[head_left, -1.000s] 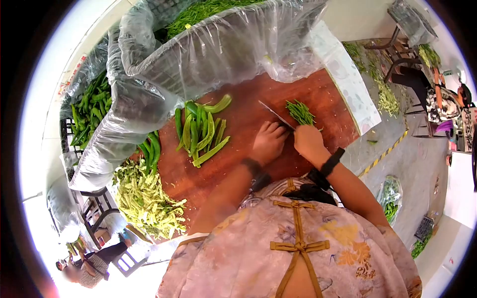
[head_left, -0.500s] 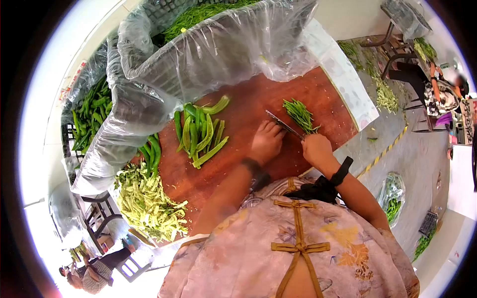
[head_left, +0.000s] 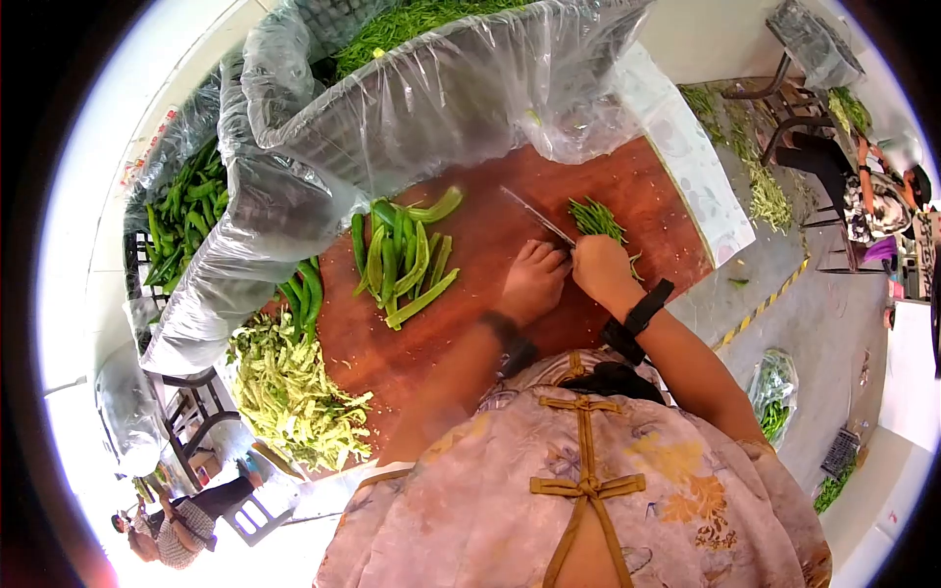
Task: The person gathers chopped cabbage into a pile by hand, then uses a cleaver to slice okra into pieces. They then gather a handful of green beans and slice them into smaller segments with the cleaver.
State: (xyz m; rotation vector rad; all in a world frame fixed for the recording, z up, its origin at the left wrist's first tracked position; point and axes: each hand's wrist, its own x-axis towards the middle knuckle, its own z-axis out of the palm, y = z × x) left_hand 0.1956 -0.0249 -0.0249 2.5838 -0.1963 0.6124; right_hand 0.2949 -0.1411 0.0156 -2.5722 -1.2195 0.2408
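My right hand (head_left: 605, 269) grips a knife (head_left: 539, 214), its thin blade pointing up and left over the reddish-brown board (head_left: 480, 284). My left hand (head_left: 536, 281) rests on the board just left of it, fingers curled under; what they hold, if anything, is hidden. Beyond my right hand lies a small pile of thin green pepper strips (head_left: 596, 220). To the left, a heap of long green peppers (head_left: 397, 255) sits on the board, some of them slit open.
A pale heap of pepper cores (head_left: 289, 392) lies at the board's left edge. Plastic-lined crates stand behind, one holding green shreds (head_left: 392, 39), another whole peppers (head_left: 186, 220). People sit at far left and right. A bag of greens (head_left: 774, 392) is on the floor.
My right hand has moved up and left with the knife, and the blade has swung away from my left fingers. My left hand stays nearly in place.
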